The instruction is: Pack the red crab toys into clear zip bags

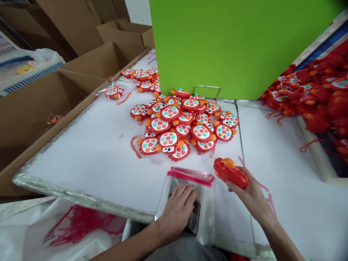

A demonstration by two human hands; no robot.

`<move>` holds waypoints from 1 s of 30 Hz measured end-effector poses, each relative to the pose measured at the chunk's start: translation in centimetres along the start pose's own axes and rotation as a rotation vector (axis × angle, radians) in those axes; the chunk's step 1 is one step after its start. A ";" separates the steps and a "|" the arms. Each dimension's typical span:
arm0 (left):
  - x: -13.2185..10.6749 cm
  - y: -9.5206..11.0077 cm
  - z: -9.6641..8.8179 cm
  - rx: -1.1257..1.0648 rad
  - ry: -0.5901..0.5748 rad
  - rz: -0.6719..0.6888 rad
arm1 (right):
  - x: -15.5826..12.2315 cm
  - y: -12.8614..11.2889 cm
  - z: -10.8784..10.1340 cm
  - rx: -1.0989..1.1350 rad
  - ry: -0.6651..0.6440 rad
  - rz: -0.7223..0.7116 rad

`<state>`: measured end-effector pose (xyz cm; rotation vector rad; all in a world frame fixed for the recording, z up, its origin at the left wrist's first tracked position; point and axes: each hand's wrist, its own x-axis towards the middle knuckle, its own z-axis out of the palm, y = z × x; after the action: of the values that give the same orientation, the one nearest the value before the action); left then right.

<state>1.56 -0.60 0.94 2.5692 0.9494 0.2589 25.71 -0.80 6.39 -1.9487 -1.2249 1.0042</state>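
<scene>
My right hand point(254, 197) grips a red crab toy point(227, 172) with an orange claw, raised a little above the white table. Lying flat on a stack of clear zip bags point(206, 208) with pink top strips is my left hand point(178, 208), its fingers stretched over the plastic. Under or among the bags a dark rectangular object point(194, 219) shows, partly covered by that hand. Beyond both hands is a pile of crab toys point(170, 112), mostly with their white, dotted sides up. One bagged crab toy point(111, 91) lies at the table's left edge.
A tall green panel point(231, 47) stands behind the pile. Many more red toys point(320, 98) heap over a crate point(318, 156) at right. Open cardboard boxes point(89, 59) line the left side. Torn pink strips point(84, 221) fill a white bag below the table point(81, 152).
</scene>
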 end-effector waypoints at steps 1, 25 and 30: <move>0.2 0.0 -0.2 -0.003 0.001 0.004 | -0.7 -0.1 0.3 0.163 -0.050 0.045; 0.8 -1.0 -1.1 -0.293 0.066 -0.096 | -6.5 -0.3 -0.2 0.145 -0.451 0.225; 0.5 -0.7 -0.5 -0.170 0.076 -0.022 | -5.8 -2.4 1.0 0.372 -0.447 0.109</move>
<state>1.41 0.35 1.14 2.4077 0.9398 0.4148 22.14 -5.11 9.40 -1.5588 -1.0635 1.6594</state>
